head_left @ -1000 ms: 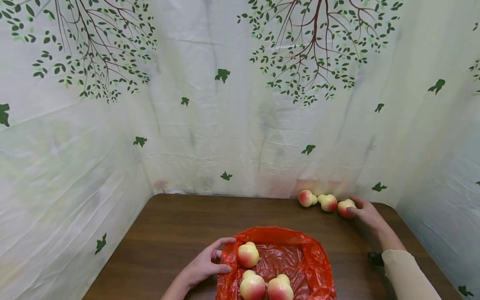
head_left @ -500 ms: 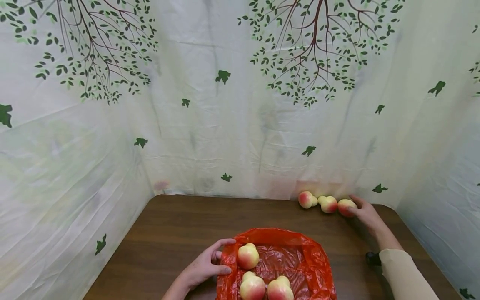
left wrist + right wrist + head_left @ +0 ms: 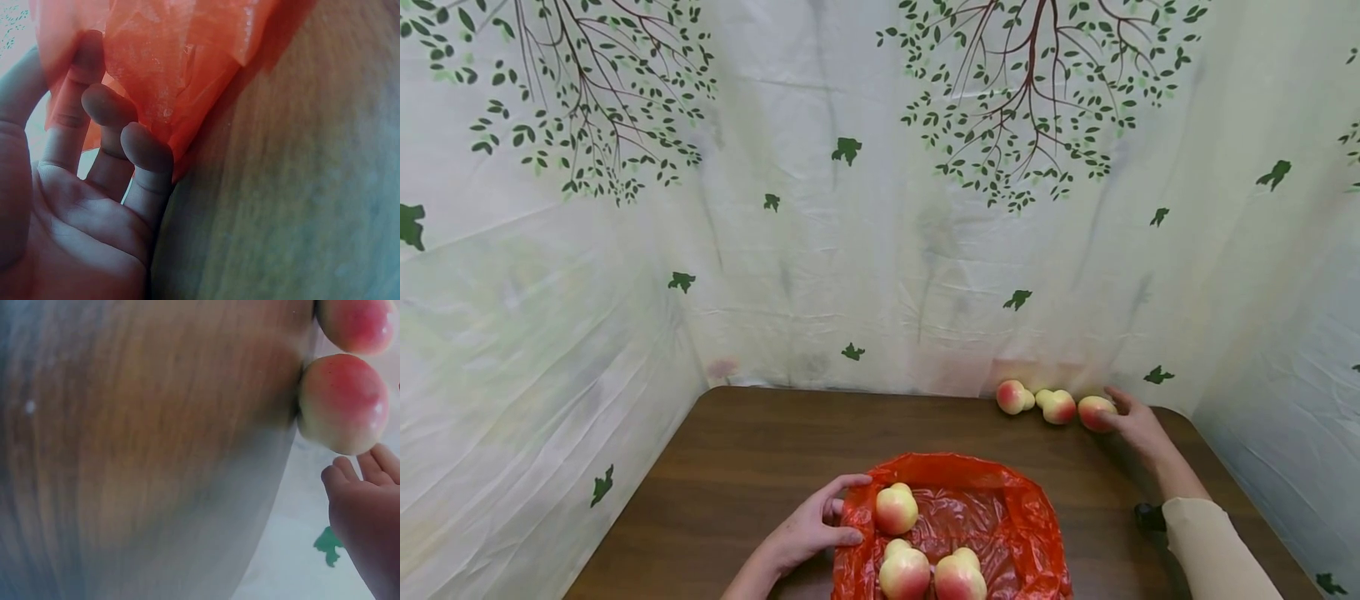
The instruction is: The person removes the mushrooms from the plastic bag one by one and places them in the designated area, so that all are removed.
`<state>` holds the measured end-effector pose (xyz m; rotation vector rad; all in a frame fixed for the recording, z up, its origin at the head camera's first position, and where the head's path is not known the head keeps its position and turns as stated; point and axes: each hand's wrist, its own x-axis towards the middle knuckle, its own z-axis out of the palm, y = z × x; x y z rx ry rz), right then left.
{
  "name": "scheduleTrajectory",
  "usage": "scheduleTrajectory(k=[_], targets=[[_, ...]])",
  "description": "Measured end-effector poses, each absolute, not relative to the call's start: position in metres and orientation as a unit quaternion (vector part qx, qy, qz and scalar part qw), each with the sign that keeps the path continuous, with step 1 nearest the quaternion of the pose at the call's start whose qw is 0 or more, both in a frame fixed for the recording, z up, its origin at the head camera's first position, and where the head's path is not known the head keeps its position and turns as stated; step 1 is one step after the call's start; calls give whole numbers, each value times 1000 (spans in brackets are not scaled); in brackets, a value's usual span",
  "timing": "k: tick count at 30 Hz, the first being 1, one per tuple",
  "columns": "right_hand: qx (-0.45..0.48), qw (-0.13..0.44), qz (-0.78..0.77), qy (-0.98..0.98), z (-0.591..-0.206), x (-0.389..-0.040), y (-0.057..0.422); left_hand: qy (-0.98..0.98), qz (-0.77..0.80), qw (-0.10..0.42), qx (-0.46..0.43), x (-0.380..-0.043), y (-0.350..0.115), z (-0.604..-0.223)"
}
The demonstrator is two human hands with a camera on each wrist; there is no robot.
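Note:
Near the front of the table, a red plastic bag (image 3: 1037, 525) lies spread with its mouth facing up. Three yellow pears with red blush sit inside it: one pear (image 3: 897, 510) behind, two more (image 3: 905, 577) in front. My left hand (image 3: 801, 529) holds the bag's left rim, thumb and fingers apart along it; the left wrist view shows bent fingers (image 3: 150, 150) against the red film. At the far right my right hand (image 3: 1138, 429) holds a pear (image 3: 1093, 414), thumb in front and fingers behind. The right wrist view shows that pear (image 3: 344, 403) at the fingertips.
Left of the held pear, two more pears (image 3: 1058, 407) lie in a row by the table's back edge. A curtain (image 3: 880, 267) printed with branches and leaves rises behind the brown wooden table (image 3: 737, 450) and along both sides.
The pear in my right hand has turned so its small neck no longer shows, and it has shifted slightly right with the hand. The left hand and bag have stayed put.

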<state>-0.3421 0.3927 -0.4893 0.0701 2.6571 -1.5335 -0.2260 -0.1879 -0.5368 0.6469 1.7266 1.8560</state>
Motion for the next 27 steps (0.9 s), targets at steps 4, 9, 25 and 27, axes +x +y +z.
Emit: scheduleTrajectory(k=[4,9,25,27], targets=[[17,30,-509,860,-485,-338,393,637,685,259,240,-228,-188,-538],[-6,15,-518,855,-475,-331,388,638,684,257,242,-228,-187,-537],[-135,-35,-554,821,-444,-258,326,638,684,255,245,-227,-187,-538],[-162,-40,-560,812,-444,-248,316,637,684,254,246,-227,-186,-538]])
